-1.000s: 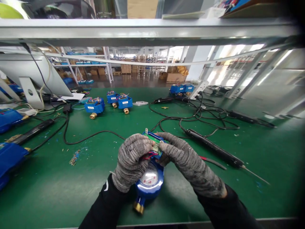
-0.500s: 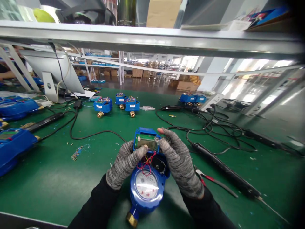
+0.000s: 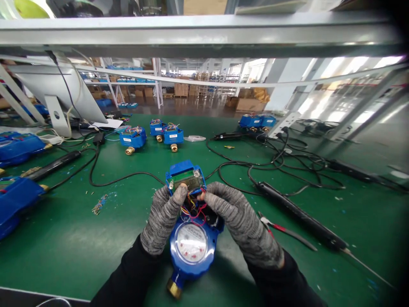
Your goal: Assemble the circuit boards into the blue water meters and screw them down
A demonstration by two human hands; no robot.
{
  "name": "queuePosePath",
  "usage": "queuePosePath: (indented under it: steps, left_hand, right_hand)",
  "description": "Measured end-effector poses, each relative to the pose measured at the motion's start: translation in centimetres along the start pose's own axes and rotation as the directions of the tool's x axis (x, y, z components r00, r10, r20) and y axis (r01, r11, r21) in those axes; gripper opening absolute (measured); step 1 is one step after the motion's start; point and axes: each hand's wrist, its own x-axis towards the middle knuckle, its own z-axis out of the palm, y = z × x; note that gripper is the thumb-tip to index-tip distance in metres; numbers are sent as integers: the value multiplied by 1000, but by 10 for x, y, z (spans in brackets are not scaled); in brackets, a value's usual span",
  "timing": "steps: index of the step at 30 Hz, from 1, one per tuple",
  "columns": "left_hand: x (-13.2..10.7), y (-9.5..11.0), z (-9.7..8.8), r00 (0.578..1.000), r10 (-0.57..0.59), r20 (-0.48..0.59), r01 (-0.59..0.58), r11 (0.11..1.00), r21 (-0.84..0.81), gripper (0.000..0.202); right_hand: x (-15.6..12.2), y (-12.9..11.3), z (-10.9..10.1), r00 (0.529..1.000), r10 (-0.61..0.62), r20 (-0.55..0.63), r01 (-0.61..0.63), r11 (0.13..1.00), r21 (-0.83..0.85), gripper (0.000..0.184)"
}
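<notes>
A blue water meter (image 3: 191, 251) with a round white dial and a brass end fitting lies on the green mat in front of me. At its far end sits a green circuit board with a small display (image 3: 187, 181), joined by red, yellow and blue wires (image 3: 193, 208). My left hand (image 3: 163, 219), in a grey knit glove, grips the meter's left side with its thumb on the board's lower edge. My gloved right hand (image 3: 238, 221) pinches the wires just below the board.
A long black soldering iron (image 3: 300, 217) and red-handled tweezers (image 3: 281, 230) lie right of my hands. Black cables (image 3: 281, 162) tangle behind. Several more blue meters (image 3: 150, 134) stand further back and at the left edge (image 3: 15, 200). A metal shelf (image 3: 191, 34) runs overhead.
The board has gone from covered by my hands to lying flat in the meter's far end. My right fingers have dropped from the board's right edge to the wires.
</notes>
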Motion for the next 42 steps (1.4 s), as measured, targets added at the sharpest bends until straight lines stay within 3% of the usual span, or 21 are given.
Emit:
queuePosePath:
  steps: [4, 8, 11, 14, 16, 21, 25, 28, 30, 32, 34, 37, 42]
  left_hand:
    - [2, 0, -2, 999, -18, 28, 17, 1000, 23, 25]
    - [5, -4, -7, 999, -23, -30, 23, 1000, 6, 26]
    - [7, -6, -9, 995, -95, 15, 96, 994, -60, 30]
    - [7, -5, -9, 984, -151, 93, 160, 981, -105, 38]
    - [7, -3, -9, 975, -175, 135, 193, 971, -138, 42]
    - [6, -1, -9, 970, -190, 152, 210, 969, -131, 47]
    - [4, -2, -8, 984, -152, 94, 160, 984, -83, 35]
    - [4, -3, -8, 989, -132, 67, 137, 988, -76, 30]
    - [5, -3, -9, 985, -150, 87, 157, 984, -81, 34]
    - [6, -2, -10, 978, -174, 114, 184, 980, -80, 40]
    - [6, -1, -11, 973, -191, 130, 203, 976, -82, 42]
    - [5, 3, -10, 970, -197, 143, 210, 975, -79, 33]
    - [3, 10, -8, 961, -183, 207, 185, 983, 14, 29]
  right_hand:
    - [-2, -3, -6, 991, 34, 131, -57, 982, 178, 23]
    - [-3, -4, -6, 970, 11, 242, -83, 954, 288, 37]
    - [-3, -6, -11, 971, 36, 236, -82, 979, 189, 23]
    - [-2, -7, -17, 978, -20, 209, 32, 998, -56, 17]
    - [-2, -8, -21, 976, -55, 210, 82, 989, -125, 17]
    - [-2, -11, -23, 952, 41, 304, -73, 993, 96, 14]
    - [-8, -18, -19, 944, 61, 323, -146, 958, 247, 13]
    - [-16, -21, -20, 919, -43, 391, -34, 982, 187, 18]
    - [-18, -18, -23, 949, -155, 275, 172, 984, -38, 20]
    - [-15, -10, -26, 939, -339, 59, 337, 875, -347, 28]
    - [-9, 0, -26, 896, -443, 6, 380, 760, -527, 47]
    - [0, 12, -20, 894, -435, 108, 426, 748, -509, 67]
    - [5, 14, -12, 868, -490, 81, 467, 748, -471, 62]
